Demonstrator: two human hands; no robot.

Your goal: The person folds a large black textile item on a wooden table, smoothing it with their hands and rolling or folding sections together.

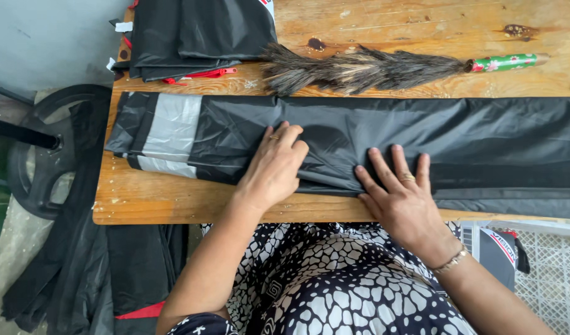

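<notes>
Item: folded black garment point(359, 133) with grey reflective band, lying lengthwise across your bench point(167, 201). Your left hand point(275, 164) and right hand point(402, 198) press flat on it, fingers spread, gripping nothing. Near edge just below; feather duster point(359, 69) beyond.

Both hands point(340, 180) flat on black fabric point(359, 133)
</notes>
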